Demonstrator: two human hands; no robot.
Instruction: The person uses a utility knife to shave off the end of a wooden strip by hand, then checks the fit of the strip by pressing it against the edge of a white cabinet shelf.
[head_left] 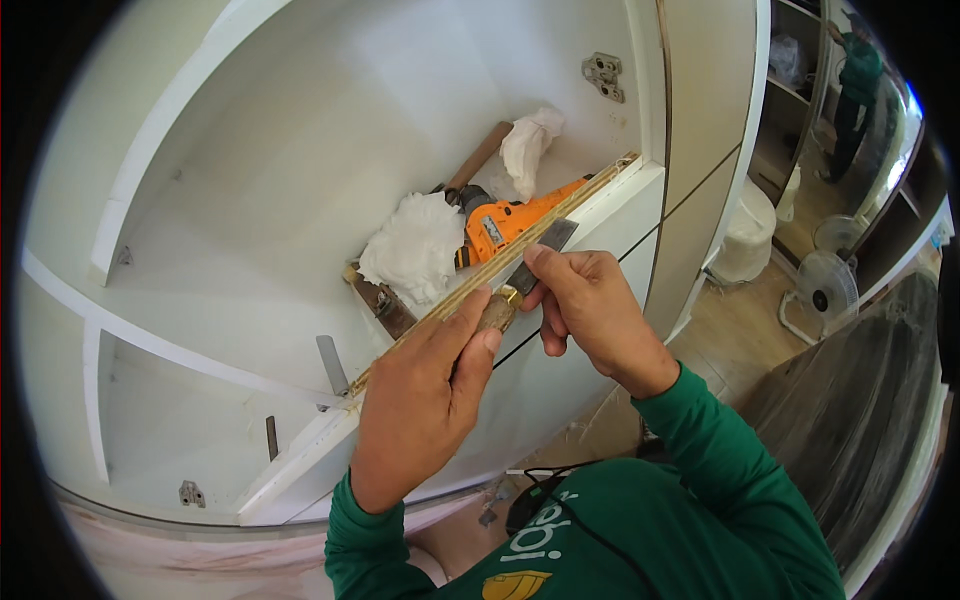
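Note:
I hold a chisel [497, 314] with a wooden handle, a brass ferrule and a flat dark blade over the cabinet's front edge. Fingers of my left hand [412, 405] close around the handle. My right hand [598, 315] pinches the blade between thumb and fingers. Along the edge runs a rough, bare wood strip [610, 177], beside a white painted face. The blade lies slantwise at this edge; whether it touches the wood I cannot tell. My left hand hides part of the strip.
Inside the white cabinet lie an orange power tool [497, 228], white crumpled cloths [415, 245], a wooden handle [480, 157], what looks like a hand plane [385, 310] and a flat metal blade [330, 365]. A hinge plate [603, 78] sits on the wall. Right: a fan [828, 287] and white tub [745, 237].

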